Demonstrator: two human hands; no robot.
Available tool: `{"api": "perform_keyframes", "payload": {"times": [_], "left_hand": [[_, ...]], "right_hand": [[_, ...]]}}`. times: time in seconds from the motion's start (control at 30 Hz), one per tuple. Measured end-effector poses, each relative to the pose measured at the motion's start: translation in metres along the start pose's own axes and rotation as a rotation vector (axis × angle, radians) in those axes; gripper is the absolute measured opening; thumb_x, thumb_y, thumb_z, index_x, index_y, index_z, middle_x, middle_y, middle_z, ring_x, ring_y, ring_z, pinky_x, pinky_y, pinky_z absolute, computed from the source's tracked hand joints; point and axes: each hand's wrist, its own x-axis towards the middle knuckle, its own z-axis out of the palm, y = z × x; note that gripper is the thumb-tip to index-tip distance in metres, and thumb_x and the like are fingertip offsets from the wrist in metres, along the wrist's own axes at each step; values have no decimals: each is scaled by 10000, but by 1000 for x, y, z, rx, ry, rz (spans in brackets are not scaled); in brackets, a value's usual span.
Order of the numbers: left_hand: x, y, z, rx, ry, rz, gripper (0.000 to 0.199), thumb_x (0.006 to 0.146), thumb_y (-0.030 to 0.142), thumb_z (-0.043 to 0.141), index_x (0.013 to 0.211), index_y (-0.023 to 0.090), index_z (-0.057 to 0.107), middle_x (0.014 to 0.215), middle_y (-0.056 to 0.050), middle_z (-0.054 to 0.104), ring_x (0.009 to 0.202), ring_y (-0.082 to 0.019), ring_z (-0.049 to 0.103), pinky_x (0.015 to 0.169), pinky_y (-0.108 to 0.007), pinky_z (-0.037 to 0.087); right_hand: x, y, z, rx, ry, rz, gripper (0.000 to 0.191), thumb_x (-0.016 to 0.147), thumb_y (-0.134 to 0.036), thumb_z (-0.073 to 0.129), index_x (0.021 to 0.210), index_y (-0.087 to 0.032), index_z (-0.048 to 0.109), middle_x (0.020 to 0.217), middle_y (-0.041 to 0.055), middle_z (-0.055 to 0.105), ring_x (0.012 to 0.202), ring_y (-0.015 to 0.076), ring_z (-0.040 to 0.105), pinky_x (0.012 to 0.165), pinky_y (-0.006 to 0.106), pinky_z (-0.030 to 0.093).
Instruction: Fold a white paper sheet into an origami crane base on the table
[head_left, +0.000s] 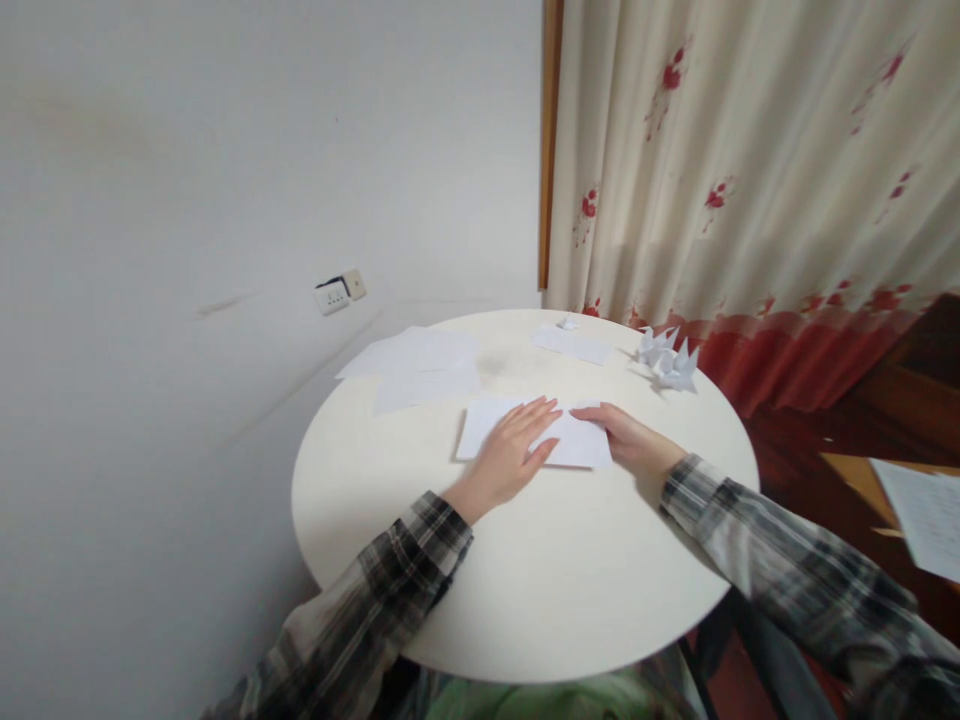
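A folded white sheet of paper (574,452) lies near the middle of the round white table. Across its left half rests my left hand (519,447), palm down with the fingers stretched out and the thumb apart. My right hand (624,432) grips the paper's right edge, thumb on top and the other fingers hidden under or behind it. Several folded paper cranes (666,360) stand at the table's right rim, beyond my right hand.
Loose white sheets (420,365) overlap at the table's back left. A smaller paper strip (574,344) lies at the back, a small paper crane (568,323) by it. A wall with a socket (331,297) borders the left; a curtain (720,200) hangs behind. Written paper (919,510) lies at right.
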Motion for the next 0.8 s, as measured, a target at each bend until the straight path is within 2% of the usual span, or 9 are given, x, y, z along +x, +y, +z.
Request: {"api": "perform_keyframes", "payload": {"times": [0.07,0.13,0.2,0.3,0.4,0.5,0.6,0.7,0.8], "left_hand": [[-2,-10,9,60,-99,-95,383,940,362,332,1250,186,475,1384,-76,410,1300,-184,330,1079,-381,254],[-5,-19,18,105,-238,-110,403,927,382,364,1258,177,469,1386,-92,404,1287,-208,352,1065,-393,268],[-7,-24,24,140,-296,-91,441,910,407,399,1272,163,457,1376,-111,413,1271,-226,371,1054,-387,278],[-6,-24,25,169,-276,-62,505,875,484,438,1274,176,458,1355,-113,434,1251,-248,379,1043,-385,282],[-1,-23,23,164,-258,-49,490,878,506,413,1234,182,502,1287,-111,491,1184,-254,429,1004,-383,324],[3,-27,21,160,-254,-35,411,893,437,422,1195,179,531,1190,-108,535,1091,-246,475,947,-379,374],[4,-32,24,143,-237,-39,351,881,356,473,1179,177,523,1176,-101,524,1094,-237,465,949,-383,378],[3,-35,27,68,-208,-48,310,876,311,483,1155,179,508,1228,-99,492,1163,-221,425,1009,-389,333],[3,-34,29,-17,-164,-76,260,857,294,511,1085,170,515,1185,-104,513,1151,-217,442,1013,-386,336]], "right_hand": [[1,6,-4,108,-30,134,252,756,-314,573,881,-108,648,820,109,703,680,198,652,637,307,521],[2,8,-8,10,16,196,249,708,-320,619,833,-106,646,791,102,700,668,203,641,602,302,506],[4,8,-10,-204,82,194,265,663,-341,664,789,-109,642,759,95,690,674,213,629,597,309,490],[4,5,-9,-480,140,65,371,600,-338,728,893,-133,629,850,89,682,766,223,618,683,333,477],[0,3,-4,-586,142,-55,470,601,-250,728,1035,-158,576,939,77,668,822,210,610,742,335,465],[-4,1,1,-674,131,-91,404,662,-201,667,1047,-137,565,895,83,671,787,211,617,717,329,473],[-9,0,6,-717,84,-210,312,727,-120,563,1037,-146,588,956,94,673,854,216,626,779,337,478],[-14,1,9,-694,24,-357,401,750,-23,443,1086,-185,589,1058,75,661,955,196,621,860,339,474],[-19,3,11,-682,-34,-464,488,732,27,407,1136,-188,577,1112,81,643,1017,193,606,907,359,472]]}}
